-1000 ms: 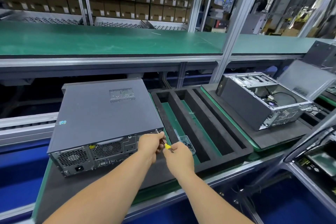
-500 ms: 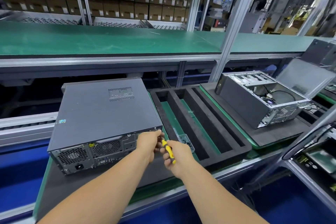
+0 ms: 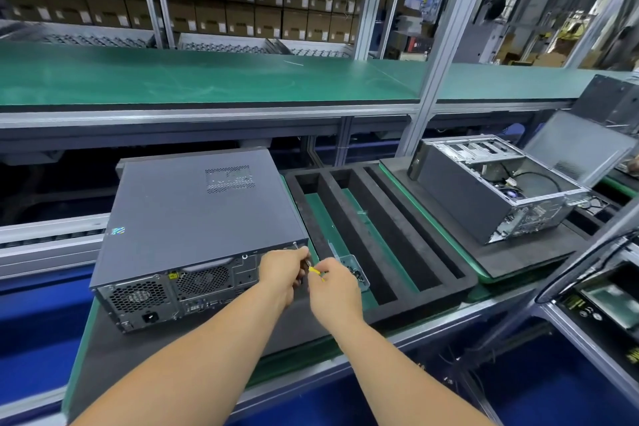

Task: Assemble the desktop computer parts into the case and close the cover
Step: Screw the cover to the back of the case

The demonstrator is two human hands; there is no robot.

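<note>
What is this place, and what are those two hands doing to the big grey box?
The picture comes from a camera worn on a person's head, looking down at their own arms. It is a workbench where computers get built. The grey box is a desktop computer case with its cover already on. The right hand holds a small yellow-handled screwdriver at the case's back corner; the left hand helps there. Beside it lies a black foam tray with long slots. Farther right sits another computer case, still open.
</note>
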